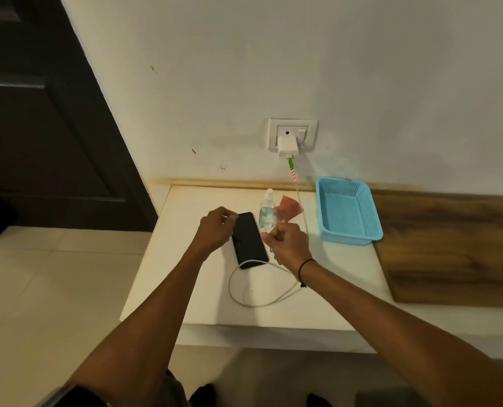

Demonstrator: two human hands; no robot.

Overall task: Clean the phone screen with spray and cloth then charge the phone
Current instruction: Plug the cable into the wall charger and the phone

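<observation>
Bench (pixel 203 301) was a white slab against the wall, carrying everything. Blue basket (pixel 348 212) sat at its right rear, nothing in it that I could see. Left hand (pixel 215 229) was loosely curled, fingertips touching the far left corner of the phone, not gripping it. Right hand (pixel 287 240) was closed in a loose fist just right of the phone; couldn't tell if it held anything, maybe the cable run passing under it.

Phone (pixel 248 239) lay flat, screen up and dark, mid-bench. White cable (pixel 238 295) looked plugged into its near end, looped toward the front edge, then ran back up to the charger (pixel 287 145) in the wall socket. Spray bottle (pixel 266 211) stood upright just beside the phone's far right; red cloth (pixel 288 208) lay behind it.

Judgement: charge step looked nearly done. To finish well: pin the phone with the left hand, seat the plug straight, no side load on the port. Check the socket switch; the dark screen gave no charging sign. Keep the loop slack and clear of the bottle so a tug couldn't tip it.
</observation>
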